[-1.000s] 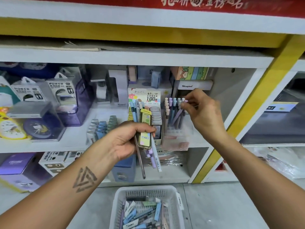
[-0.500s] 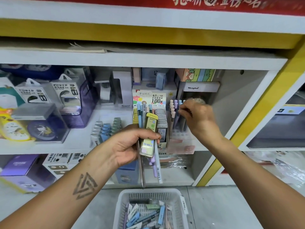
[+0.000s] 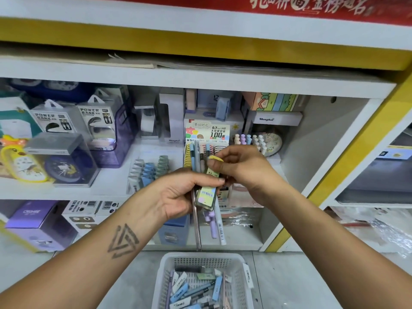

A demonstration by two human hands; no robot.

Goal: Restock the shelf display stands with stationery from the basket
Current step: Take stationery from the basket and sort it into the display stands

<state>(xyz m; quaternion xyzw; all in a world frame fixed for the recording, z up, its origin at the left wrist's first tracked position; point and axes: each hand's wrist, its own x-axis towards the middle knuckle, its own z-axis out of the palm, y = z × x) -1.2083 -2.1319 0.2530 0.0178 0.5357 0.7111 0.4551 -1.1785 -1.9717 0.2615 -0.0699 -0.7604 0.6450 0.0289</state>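
Note:
My left hand (image 3: 181,192) grips a bundle of stationery: several pastel pens (image 3: 217,228) hanging down and a green lead-refill case (image 3: 206,198) in front. My right hand (image 3: 243,168) pinches the yellow top end of that refill case (image 3: 215,160). Behind the hands stands the lead-refill display stand (image 3: 207,132) with its printed header card. To its right is a pen display stand (image 3: 250,139) with pastel pen caps sticking up. A white basket (image 3: 200,262) on the floor below holds several pens and refill cases.
The white shelf (image 3: 111,188) carries power bank boxes (image 3: 95,121), alarm clocks (image 3: 64,168), eraser rows (image 3: 148,170) and a small clock (image 3: 273,142). Purple boxes (image 3: 33,221) sit on the lower shelf. A yellow post (image 3: 347,152) borders the bay on the right.
My right hand has left the pen stand and come down to the bundle, where it now pinches the refill case's top. The left hand holds the bundle as before.

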